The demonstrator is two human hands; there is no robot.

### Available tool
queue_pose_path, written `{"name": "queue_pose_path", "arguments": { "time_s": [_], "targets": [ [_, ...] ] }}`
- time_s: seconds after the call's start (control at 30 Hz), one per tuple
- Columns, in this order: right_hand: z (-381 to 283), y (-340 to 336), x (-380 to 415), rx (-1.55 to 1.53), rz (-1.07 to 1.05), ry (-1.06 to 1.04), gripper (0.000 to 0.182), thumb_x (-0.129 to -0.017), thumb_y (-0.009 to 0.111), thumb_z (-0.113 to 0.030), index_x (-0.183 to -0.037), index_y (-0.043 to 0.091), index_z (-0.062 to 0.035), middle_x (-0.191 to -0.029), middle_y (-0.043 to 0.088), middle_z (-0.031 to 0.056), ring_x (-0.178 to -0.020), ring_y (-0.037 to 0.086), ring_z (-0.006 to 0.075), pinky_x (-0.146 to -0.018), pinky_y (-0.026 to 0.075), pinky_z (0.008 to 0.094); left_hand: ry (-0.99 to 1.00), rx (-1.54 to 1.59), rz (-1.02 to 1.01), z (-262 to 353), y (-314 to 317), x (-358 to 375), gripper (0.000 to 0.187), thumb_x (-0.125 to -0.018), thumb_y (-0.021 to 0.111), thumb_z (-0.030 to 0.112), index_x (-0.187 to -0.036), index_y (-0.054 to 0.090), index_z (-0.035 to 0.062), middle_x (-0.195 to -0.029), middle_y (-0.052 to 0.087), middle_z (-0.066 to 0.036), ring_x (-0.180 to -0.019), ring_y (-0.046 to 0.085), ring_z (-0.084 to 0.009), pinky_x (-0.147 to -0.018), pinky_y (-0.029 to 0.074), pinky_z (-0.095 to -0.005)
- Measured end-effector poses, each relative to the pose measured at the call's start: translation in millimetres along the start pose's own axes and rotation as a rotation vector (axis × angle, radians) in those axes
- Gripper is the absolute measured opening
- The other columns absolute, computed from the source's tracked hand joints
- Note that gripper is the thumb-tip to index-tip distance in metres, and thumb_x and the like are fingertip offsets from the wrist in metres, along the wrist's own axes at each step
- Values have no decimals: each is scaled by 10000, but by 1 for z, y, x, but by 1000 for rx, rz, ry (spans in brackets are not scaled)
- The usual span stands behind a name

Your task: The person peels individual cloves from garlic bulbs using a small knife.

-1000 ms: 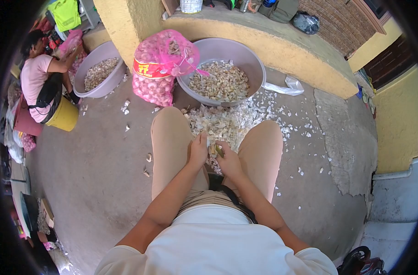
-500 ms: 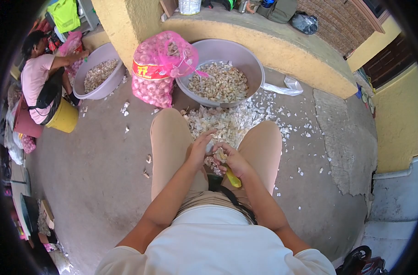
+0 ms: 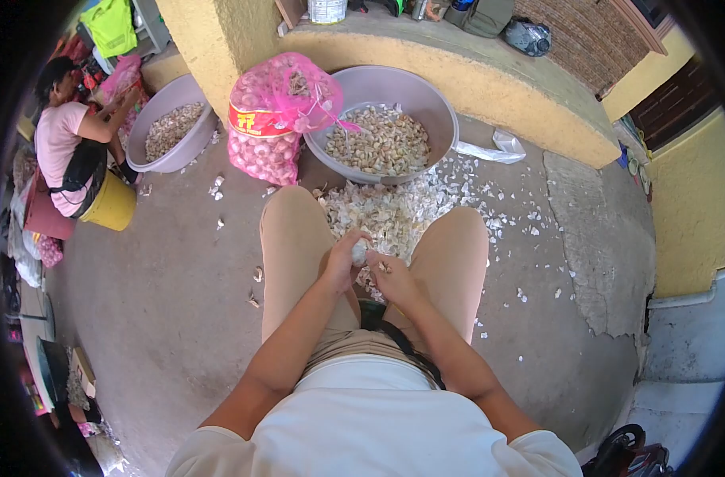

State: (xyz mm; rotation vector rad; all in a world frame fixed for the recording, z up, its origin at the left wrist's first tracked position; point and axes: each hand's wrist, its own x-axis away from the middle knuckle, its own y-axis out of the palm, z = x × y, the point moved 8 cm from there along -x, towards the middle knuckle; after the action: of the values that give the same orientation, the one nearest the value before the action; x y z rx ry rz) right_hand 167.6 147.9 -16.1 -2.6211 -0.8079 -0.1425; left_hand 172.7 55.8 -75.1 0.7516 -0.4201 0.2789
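Note:
Between my knees, my left hand (image 3: pixel 343 265) is closed around a whitish garlic bulb (image 3: pixel 360 253). My right hand (image 3: pixel 392 280) is pressed up against the bulb's right side, its fingers curled in. The back of that hand hides whatever is inside it, and the yellow handle seen there earlier does not show. Below and beyond both hands, a pile of papery garlic skins (image 3: pixel 386 216) covers the floor. A large grey basin (image 3: pixel 442 103) behind the pile holds many loose garlic cloves (image 3: pixel 382 143).
Left of the basin stands a pink mesh sack of garlic (image 3: pixel 263 155). At far left, a person (image 3: pixel 64 139) sits on a yellow bucket (image 3: pixel 112 203) beside another basin (image 3: pixel 195 139) of cloves. A raised concrete ledge (image 3: pixel 474 83) runs behind; a plastic bag (image 3: pixel 493 151) lies by it.
My right hand has turned over and closed in on the bulb; the yellow handle is now out of sight. The bulb shows more. The co-worker's arm has drawn back from the basin.

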Motion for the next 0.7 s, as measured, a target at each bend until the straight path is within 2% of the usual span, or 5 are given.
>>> {"name": "queue_pose_path", "arguments": {
  "time_s": [0.17, 0.37, 0.47, 0.57, 0.7],
  "targets": [
    [-11, -4, 5, 181, 155, -199, 310, -864, 437, -288, -832, 574, -13, -752, 571, 206, -691, 535, 394, -588, 420, 420, -75, 186, 30, -11, -2, 0, 234, -854, 430, 289, -821, 519, 75, -707, 528, -42, -574, 516, -118, -503, 436, -244],
    [-43, -16, 20, 310, 477, -528, 279, -873, 437, -243, -786, 566, -11, -668, 574, 147, -560, 560, 291, -519, 435, 369, -200, 411, 88, -27, -17, -5, 262, -881, 379, 307, -882, 501, 74, -761, 541, -76, -643, 546, -189, -569, 465, -301],
    [28, -17, -1, -272, 210, 173, 150, -848, 499, -175, -899, 520, -35, -663, 554, 80, -464, 521, 165, -444, 423, 297, -110, 351, 46, -5, -8, -1, 257, -882, 383, 311, -857, 504, 86, -792, 552, -76, -710, 566, -224, -610, 474, -337],
    [33, -25, -6, -617, 203, 156, 338, -798, 578, -111, -1078, 395, -63, -640, 513, 44, -420, 467, 98, -382, 387, 245, -70, 412, 28, -5, -8, -3, 262, -886, 377, 313, -873, 495, 80, -823, 552, -87, -757, 572, -242, -658, 481, -351],
    [31, -32, -6, -346, 211, 110, 578, -718, 630, -30, -1168, 269, -64, -798, 513, 105, -611, 526, 173, -527, 445, 302, -33, 396, -9, -1, 1, -1, 297, -897, 338, 311, -945, 475, 52, -858, 553, -119, -817, 567, -257, -720, 482, -354]
  ]
}}
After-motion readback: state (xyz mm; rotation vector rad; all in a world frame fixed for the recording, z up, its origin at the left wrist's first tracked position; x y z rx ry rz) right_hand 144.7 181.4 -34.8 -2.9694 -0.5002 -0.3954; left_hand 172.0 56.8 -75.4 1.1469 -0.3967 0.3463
